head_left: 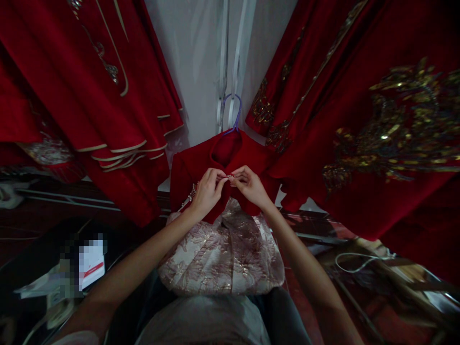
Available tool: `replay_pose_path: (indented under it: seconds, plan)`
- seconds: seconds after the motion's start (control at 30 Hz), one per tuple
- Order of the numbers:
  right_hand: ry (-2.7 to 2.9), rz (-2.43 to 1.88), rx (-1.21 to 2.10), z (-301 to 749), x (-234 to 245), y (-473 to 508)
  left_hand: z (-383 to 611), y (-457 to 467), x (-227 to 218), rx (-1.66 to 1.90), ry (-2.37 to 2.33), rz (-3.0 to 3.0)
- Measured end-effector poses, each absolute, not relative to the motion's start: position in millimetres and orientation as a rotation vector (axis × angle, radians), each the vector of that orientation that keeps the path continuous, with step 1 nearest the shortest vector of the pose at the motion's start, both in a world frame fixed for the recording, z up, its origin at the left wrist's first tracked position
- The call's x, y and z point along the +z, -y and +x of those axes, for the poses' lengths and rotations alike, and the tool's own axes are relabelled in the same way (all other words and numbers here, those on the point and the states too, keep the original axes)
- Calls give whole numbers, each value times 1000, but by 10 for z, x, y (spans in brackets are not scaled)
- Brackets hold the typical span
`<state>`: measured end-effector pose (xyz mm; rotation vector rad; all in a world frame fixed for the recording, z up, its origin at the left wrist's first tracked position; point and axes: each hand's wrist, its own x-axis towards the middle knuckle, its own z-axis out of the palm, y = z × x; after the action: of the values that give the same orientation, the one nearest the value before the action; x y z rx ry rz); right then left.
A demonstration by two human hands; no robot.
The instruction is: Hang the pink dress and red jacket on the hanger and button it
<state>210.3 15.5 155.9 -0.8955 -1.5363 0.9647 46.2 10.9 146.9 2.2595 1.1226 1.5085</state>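
Observation:
A short red jacket [194, 158] hangs by its shoulders from a purple hanger [237, 112] in front of me. My left hand [210, 189] pinches the left side of its front opening just below the collar. Close beside it, my right hand [249, 186] pinches the other side, fingertips almost meeting. A tiny pale piece shows between the fingertips, too small to make out. Beaded trim lies on the jacket front, partly hidden by my left wrist. Below, a pale pink and gold brocade garment [215, 254] hangs or lies over my lap.
Red garments with cream piping [118, 120] hang at left. At right hang red garments with gold sequin embroidery [388, 129]. Metal rails [224, 57] run up the pale wall. A white cable [359, 263] lies lower right, and a pale, partly blurred object [94, 266] lower left.

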Motion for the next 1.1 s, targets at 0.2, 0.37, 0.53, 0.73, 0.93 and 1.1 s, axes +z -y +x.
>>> replay_pose_path:
  seconds: [0.2, 0.37, 0.53, 0.73, 0.93, 1.1]
  plan:
    - [1548, -912, 923, 2099, 1532, -163, 508, -115, 1476, 1469, -1206, 2285]
    - [1557, -949, 875, 2089, 1537, -151, 509, -120, 1523, 1394, -1197, 2204]
    - [1521, -890, 961, 2166, 1628, -109, 478, -234, 1498, 1397, -1087, 2008]
    - [1541, -827, 1100, 2342, 1858, -6, 485, -452, 1622, 1364, -855, 1556]
    - [1509, -851, 1115, 2332, 1876, 13, 589, -512, 1990, 1508, -704, 1822]
    - [1503, -852, 1052, 2367, 1894, 40, 626, -561, 1789, 1288, -997, 2453]
